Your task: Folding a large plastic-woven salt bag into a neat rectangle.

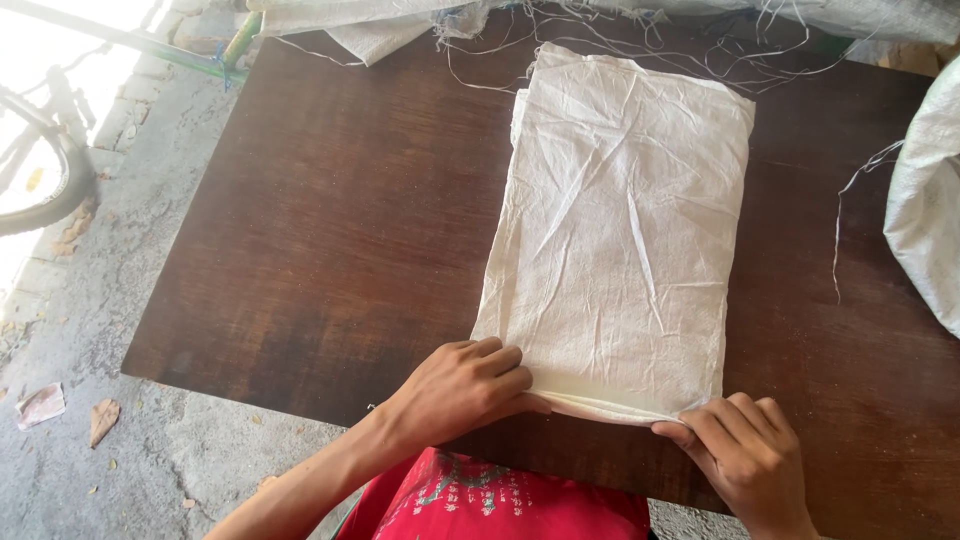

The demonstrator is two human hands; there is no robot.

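Both hands work at the near edge of a flattened white woven sack [620, 240] that lies lengthwise on a dark brown wooden bench [330, 230]. The left hand [462, 388] rests palm down on the sack's near left corner, fingers curled and pressing the fabric against the bench. The right hand [745, 450] pinches the sack's near right corner, thumb and fingertips closed on the bottom hem, which lifts slightly off the wood between the two hands. How many layers of fabric the right hand grips cannot be told from this view; it looks like more than one.

The sack is creased and wrinkled, its far end reaching toward the back of the bench, and a second layer peeks out along its left side near the top. Loose white threads [850, 200] trail across the bench at the far edge and on the right. More white woven material is heaped along the far edge [380, 25], and another bulging white sack [925, 200] sits at the right margin. A red patterned garment [500, 500] shows below the hands. To the left lies a rough concrete floor [100, 300] with a bicycle wheel [45, 170] at the upper left.
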